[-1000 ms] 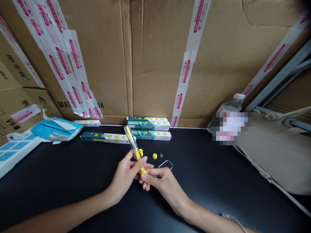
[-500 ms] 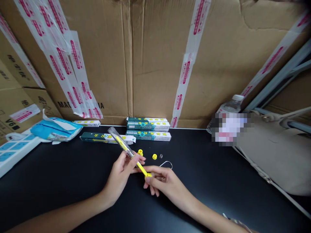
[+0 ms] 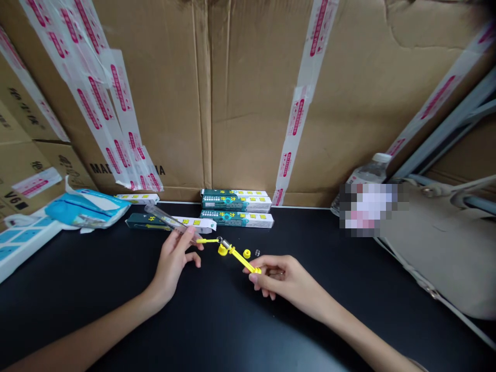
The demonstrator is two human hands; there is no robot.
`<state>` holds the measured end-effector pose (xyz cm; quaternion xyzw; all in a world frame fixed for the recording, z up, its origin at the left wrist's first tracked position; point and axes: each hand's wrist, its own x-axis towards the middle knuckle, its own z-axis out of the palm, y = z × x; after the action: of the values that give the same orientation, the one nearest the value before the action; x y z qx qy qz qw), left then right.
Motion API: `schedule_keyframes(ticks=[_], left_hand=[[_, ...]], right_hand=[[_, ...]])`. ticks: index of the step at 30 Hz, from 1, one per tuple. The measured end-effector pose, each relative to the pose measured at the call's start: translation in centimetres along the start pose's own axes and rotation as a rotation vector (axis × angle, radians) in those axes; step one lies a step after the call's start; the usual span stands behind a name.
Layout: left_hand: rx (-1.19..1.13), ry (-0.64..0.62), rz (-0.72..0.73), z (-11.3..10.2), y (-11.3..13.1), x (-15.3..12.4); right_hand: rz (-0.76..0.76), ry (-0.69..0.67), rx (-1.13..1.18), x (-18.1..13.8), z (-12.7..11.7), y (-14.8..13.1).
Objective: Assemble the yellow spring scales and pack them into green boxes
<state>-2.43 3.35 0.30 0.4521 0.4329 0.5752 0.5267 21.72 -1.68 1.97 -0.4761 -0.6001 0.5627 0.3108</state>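
Observation:
My left hand (image 3: pixel 176 263) is closed round a clear plastic tube (image 3: pixel 165 216) that slants up to the left. My right hand (image 3: pixel 277 276) pinches the lower end of a yellow plastic rod (image 3: pixel 243 260). At the rod's upper end is a short metal spring (image 3: pixel 226 243), with a small ring joining it to a thin yellow strip (image 3: pixel 207 241). That strip reaches to the tube's end by my left fingers; how far it goes inside is hidden. On the table near the rod lie a yellow cap (image 3: pixel 222 251), a yellow ring-shaped piece (image 3: pixel 247 253) and a tiny clear piece (image 3: pixel 257 252).
Several spring scale boxes (image 3: pixel 236 219) lie along the back by a cardboard wall (image 3: pixel 248 103). To the left are a blue tissue pack (image 3: pixel 93 206) and a power strip (image 3: pixel 27 243). A bottle (image 3: pixel 372 168) and a beige bag (image 3: pixel 430 248) stand on the right.
My hands have moved apart, the left going left with the tube, the right going right with the rod. The rod and spring have come out of the tube. The bent wire no longer shows.

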Motion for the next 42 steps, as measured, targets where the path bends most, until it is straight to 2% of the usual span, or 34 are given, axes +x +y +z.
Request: schedule_keyframes(ticks=[7,12,17,20,24,28,32,37,42], left_hand=[[0.149,-0.081,0.097,0.0,-0.6,0.1],[0.351,-0.170,0.167,-1.0,0.0,0.4],[0.537,-0.179,0.267,-1.7,0.8,1.4],[0.638,-0.197,0.326,-0.9,1.4,2.4],[0.763,-0.286,0.394,1.4,2.3,4.1],[0.888,-0.389,0.473,3.5,2.2,6.0],[0.973,-0.450,0.545,4.3,1.0,7.7],[1.083,-0.428,0.614,3.9,-0.6,8.8],[1.162,-0.323,0.661,3.5,-1.0,8.9]], right_hand=[[-0.084,0.124,0.060,0.1,-1.5,-0.5],[-0.141,0.298,0.168,0.1,-2.4,-0.5],[-0.199,0.428,0.239,-0.3,-3.1,-0.9],[-0.288,0.563,0.223,-0.5,-3.5,-1.1],[-0.383,0.707,0.184,-0.8,-3.9,-1.4],[-0.392,0.721,0.199,-0.8,-4.1,-1.6],[-0.385,0.706,0.183,-0.7,-3.8,-1.5],[-0.350,0.684,0.129,-0.7,-3.1,-1.3],[-0.321,0.656,0.102,-0.6,-2.5,-1.1]])
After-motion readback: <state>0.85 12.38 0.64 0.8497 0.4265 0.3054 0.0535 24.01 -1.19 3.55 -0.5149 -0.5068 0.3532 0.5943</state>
